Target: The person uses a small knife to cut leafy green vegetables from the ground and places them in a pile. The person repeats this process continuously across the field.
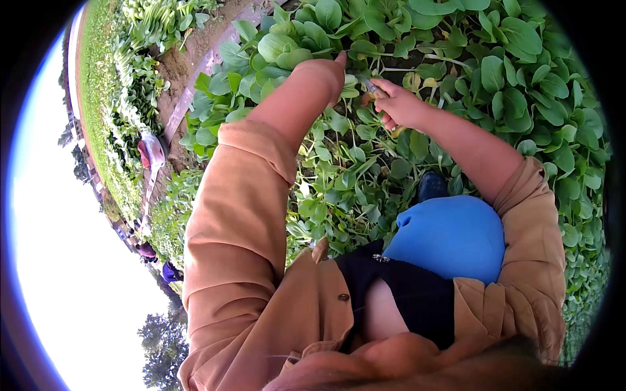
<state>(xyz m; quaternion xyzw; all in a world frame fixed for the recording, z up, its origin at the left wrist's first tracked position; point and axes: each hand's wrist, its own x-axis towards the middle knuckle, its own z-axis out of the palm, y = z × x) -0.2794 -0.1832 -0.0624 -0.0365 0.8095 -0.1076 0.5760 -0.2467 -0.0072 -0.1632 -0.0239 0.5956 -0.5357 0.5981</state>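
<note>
My left hand [337, 73] reaches down among the broad green leaves of a bok choy plant [279, 46]. Most of its fingers are hidden behind the wrist and foliage, so its grip cannot be made out. Just to the right, my right hand [402, 105] is closed around the handle of a small knife [379, 92]. The blade points toward my left hand, close to a pale leaf stalk [350, 86]. Yellowed leaves [412, 81] and bits of bare soil show around the knife.
Dense leafy plants [518, 93] spread to the right, with lower, thinner greens [337, 181] before my body. My blue-clad knee [447, 239] and dark boot [433, 186] are among them. Leftward run a pale strip [203, 73], heaped greens [156, 19] and distant people [170, 272].
</note>
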